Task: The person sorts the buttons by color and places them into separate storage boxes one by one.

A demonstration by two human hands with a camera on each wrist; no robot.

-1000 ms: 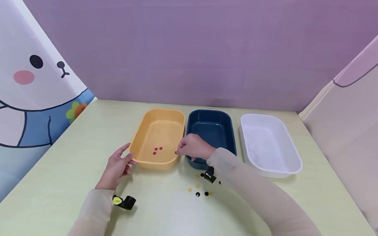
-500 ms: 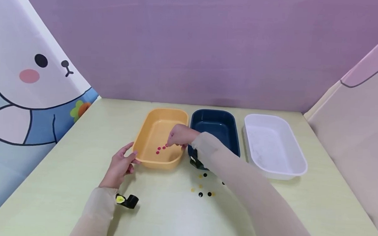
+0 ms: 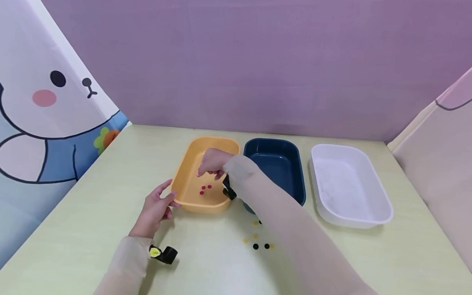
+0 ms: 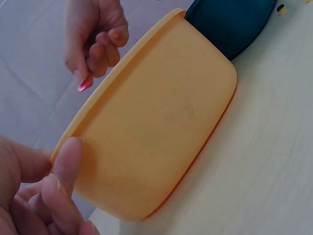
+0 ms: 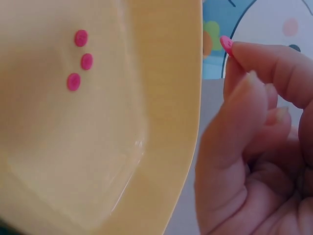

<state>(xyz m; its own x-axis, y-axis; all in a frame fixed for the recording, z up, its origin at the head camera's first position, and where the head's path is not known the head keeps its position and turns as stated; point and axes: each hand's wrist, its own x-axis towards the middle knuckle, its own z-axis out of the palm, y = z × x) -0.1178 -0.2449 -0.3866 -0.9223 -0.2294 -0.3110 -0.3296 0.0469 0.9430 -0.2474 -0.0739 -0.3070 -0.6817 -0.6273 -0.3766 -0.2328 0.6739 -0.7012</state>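
My right hand (image 3: 214, 162) is over the yellow tray (image 3: 186, 180), its thumb and forefinger pinching a small pink button (image 5: 226, 45) at their tips. On the tray floor lie three more pink buttons (image 3: 203, 188), also plain in the right wrist view. My left hand (image 3: 153, 209) grips the tray's rim at its near left corner, with thumb and fingers on either side of the wall. In the left wrist view that same tray (image 4: 161, 112) shows from outside and hides its contents.
A dark blue tray (image 3: 274, 164) stands close to the right of the yellow one, partly behind my right sleeve. Farther right is a white tray (image 3: 342, 181). Several black buttons (image 3: 255, 246) and yellow buttons (image 3: 255, 236) lie loose on the table in front. A purple cloth (image 3: 262, 66) hangs behind.
My right hand has moved left and away from me, from the right edge of the yellow tray to above its middle, carrying the pink button. The left hand keeps its hold on the rim.
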